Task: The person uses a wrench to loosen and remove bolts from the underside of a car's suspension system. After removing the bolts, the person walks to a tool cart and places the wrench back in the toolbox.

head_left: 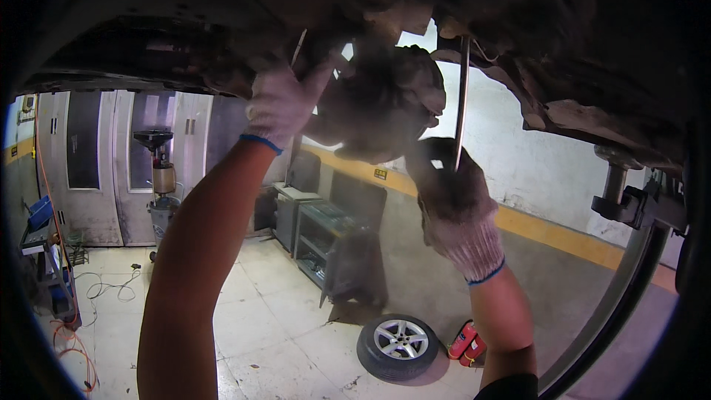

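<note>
Steel bar (463, 92): near-upright, reaching to the vehicle underbody (585, 118); your right hand (454, 200) closed around its lower end. Your left hand (285, 100): farther off, grip indiscernible.

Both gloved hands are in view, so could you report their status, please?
Right hand holding metal rod. Left hand up at vehicle underside, grip unclear. Blurred dark undercarriage part between them.
</note>
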### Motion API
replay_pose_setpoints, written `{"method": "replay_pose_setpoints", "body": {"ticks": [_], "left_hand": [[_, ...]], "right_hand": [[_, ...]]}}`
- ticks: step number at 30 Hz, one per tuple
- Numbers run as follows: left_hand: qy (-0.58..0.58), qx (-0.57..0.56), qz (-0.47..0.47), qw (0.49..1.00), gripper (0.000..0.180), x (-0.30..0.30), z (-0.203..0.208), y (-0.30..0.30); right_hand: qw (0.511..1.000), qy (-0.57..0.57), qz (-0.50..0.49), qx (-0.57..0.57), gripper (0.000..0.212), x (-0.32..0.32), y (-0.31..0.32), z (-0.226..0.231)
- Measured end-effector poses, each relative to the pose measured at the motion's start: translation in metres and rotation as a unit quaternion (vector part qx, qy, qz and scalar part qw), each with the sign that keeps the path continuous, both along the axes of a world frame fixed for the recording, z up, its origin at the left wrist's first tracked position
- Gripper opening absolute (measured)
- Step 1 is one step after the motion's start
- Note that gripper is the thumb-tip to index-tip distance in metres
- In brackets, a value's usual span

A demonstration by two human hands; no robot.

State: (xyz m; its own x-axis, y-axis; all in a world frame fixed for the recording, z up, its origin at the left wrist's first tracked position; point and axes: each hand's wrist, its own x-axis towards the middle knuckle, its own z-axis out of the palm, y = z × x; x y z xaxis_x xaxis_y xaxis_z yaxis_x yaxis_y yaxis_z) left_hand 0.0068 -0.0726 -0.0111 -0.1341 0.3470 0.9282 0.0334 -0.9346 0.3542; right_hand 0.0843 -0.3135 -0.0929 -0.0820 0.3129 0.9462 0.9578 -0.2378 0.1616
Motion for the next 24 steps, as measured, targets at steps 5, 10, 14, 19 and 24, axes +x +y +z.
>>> {"method": "replay_pose_setpoints", "body": {"ticks": [5,10,14,19,24], "left_hand": [[-0.025,-0.012,-0.031,0.999,0.064,0.003,-0.004,0.003],[-0.011,-0.009,-0.004,1.000,0.061,0.006,-0.003,0.008],[-0.026,0.024,-0.035,0.999,0.052,0.005,-0.007,0.009],[-0.010,0.022,-0.039,0.999,0.044,0.003,-0.011,0.010],[0.042,0.017,-0.099,0.994,0.037,-0.003,-0.021,0.012]], "right_hand": [[0.959,0.231,0.163,0.028,0.048,0.013,0.016,0.005],[0.985,0.156,0.075,0.005,0.033,0.024,0.029,0.015],[0.961,0.235,0.136,0.051,0.033,0.018,0.037,0.020],[0.956,0.268,0.112,0.030,0.034,0.023,0.031,0.024],[0.990,0.060,0.105,0.073,0.030,0.064,0.065,0.043]]}}
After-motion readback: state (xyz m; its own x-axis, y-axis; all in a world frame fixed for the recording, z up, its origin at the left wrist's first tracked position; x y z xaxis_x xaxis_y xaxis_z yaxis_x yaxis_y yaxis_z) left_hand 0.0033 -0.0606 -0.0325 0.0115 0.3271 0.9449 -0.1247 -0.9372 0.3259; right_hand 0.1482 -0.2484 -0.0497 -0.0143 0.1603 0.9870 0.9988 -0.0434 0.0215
